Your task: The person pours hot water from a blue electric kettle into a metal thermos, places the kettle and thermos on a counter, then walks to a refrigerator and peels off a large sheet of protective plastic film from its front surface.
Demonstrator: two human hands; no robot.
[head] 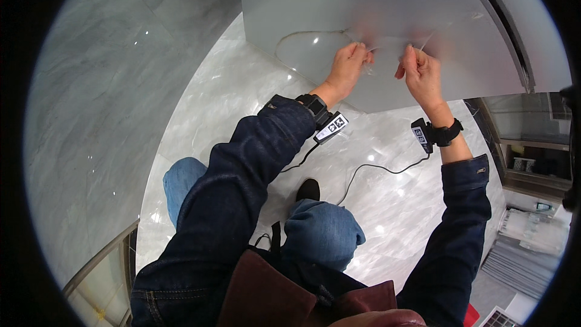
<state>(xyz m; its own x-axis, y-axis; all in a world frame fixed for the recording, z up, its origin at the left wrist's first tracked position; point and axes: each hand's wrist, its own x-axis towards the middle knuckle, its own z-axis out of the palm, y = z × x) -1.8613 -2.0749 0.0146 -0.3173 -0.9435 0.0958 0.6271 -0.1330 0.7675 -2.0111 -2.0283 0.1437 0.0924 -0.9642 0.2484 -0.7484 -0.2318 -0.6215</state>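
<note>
Before me is a glossy grey panel, with both my hands up against its lower part. My left hand pinches a crumpled bit of clear plastic film between thumb and fingers. To its right, my right hand has thumb and forefinger closed on a thin, clear strip that runs up along the panel; whether it joins the film at my left hand is hard to tell. A thin, brownish curved line arcs over the panel left of my hands.
Wrist devices with black cables hang from both forearms over the marbled floor tiles. A dark track crosses the panel's right side. Framed glass cabinets stand at right, grey stacked sheets below them. A marbled wall rises at left.
</note>
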